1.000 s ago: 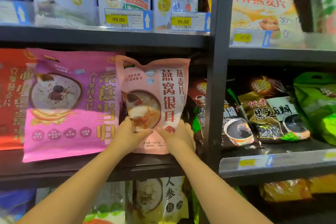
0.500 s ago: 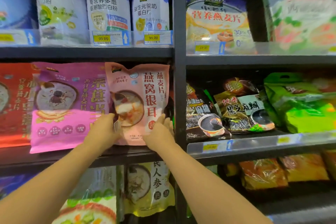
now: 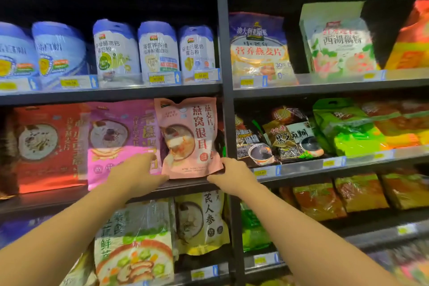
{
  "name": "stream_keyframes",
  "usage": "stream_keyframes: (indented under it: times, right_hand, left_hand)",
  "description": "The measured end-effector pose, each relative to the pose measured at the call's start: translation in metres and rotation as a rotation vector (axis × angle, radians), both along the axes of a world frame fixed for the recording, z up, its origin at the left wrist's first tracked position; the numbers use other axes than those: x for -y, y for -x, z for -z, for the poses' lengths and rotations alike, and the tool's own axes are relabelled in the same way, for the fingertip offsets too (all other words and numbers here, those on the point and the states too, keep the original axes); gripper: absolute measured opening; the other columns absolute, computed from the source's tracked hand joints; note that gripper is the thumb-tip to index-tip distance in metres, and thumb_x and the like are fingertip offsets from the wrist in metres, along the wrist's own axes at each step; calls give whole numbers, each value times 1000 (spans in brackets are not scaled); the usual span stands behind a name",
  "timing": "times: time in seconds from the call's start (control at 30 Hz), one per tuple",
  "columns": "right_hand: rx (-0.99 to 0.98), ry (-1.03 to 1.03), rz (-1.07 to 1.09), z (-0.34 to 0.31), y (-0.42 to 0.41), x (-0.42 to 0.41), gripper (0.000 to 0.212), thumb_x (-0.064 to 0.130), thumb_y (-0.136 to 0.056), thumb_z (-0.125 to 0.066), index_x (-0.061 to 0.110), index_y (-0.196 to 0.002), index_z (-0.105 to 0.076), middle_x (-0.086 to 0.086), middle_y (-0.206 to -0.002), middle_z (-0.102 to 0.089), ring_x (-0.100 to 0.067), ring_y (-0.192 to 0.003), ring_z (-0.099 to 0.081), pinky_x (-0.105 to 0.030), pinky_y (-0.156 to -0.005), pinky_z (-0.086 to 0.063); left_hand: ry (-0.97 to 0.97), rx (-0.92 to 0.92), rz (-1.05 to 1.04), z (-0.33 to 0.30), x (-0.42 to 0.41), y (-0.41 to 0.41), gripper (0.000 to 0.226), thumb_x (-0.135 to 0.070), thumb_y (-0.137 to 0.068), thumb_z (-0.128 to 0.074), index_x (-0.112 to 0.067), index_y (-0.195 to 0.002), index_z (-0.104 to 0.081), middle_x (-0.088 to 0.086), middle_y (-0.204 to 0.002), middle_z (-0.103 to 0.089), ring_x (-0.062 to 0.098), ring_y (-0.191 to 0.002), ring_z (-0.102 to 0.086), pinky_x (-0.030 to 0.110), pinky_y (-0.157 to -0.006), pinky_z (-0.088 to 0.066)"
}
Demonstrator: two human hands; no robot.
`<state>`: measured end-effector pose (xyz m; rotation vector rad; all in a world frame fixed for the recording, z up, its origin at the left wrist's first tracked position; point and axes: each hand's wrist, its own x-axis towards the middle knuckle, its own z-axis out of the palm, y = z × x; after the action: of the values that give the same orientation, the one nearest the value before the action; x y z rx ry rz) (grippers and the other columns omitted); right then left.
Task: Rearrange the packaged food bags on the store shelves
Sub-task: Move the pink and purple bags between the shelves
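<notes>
A salmon-pink oatmeal bag (image 3: 188,137) stands upright on the middle shelf (image 3: 69,195), pressed against the black upright post (image 3: 224,58). Beside it on the left stand a magenta bag (image 3: 120,137) and a red bag (image 3: 48,146). My left hand (image 3: 137,174) sits at the pink bag's lower left corner, in front of the magenta bag's lower edge. At the lower right corner is my right hand (image 3: 234,176), with its fingertips along the shelf lip. Neither hand wraps around the bag; the fingers lie loose at its bottom edge.
Blue-and-white protein powder bags (image 3: 157,51) line the shelf above. Right of the post lie black sesame bags (image 3: 290,139) and green bags (image 3: 343,127). A yellow ginseng bag (image 3: 202,220) and a vegetable cereal bag (image 3: 134,246) stand on the shelf below. Price tag strips front each shelf.
Both hands have slid down from the pink bag's front to its bottom corners and let go. The bag now stands straighter against the post. The camera has pulled back and tilted up.
</notes>
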<state>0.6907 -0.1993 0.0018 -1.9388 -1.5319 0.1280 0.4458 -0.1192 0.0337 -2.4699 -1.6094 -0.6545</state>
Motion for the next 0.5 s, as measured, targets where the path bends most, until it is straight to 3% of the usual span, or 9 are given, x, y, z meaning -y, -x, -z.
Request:
stream_keyframes:
  times: [0.2, 0.37, 0.5]
  right_hand:
    - [2, -10, 67, -13, -24, 58, 76, 64, -84, -71, 26, -147, -54, -4, -141, -65, -26, -118, -62, -38, -91, -53]
    - [66, 10, 103, -18, -59, 88, 89, 62, -90, -67, 23, -162, -33, -7, -163, -43, -33, -145, -46, -50, -111, -46]
    - [91, -12, 68, -22, -97, 107, 85, 65, -87, -69, 28, -159, -42, -4, -160, -48, -31, -141, -51, -48, -110, -48]
  left_hand:
    - [-7, -35, 119, 7, 49, -33, 83, -73, -84, -60, -28, -152, -42, -3, -150, -53, 24, -133, -54, 43, -98, -52]
    - [20, 10, 161, -1, 79, -74, 89, -77, -80, -58, -28, -152, -44, -1, -147, -56, 27, -133, -54, 46, -104, -49]
    - [-10, -12, 155, -9, 94, -111, 87, -80, -75, -53, -25, -143, -52, -1, -140, -60, 25, -126, -58, 46, -102, -49]
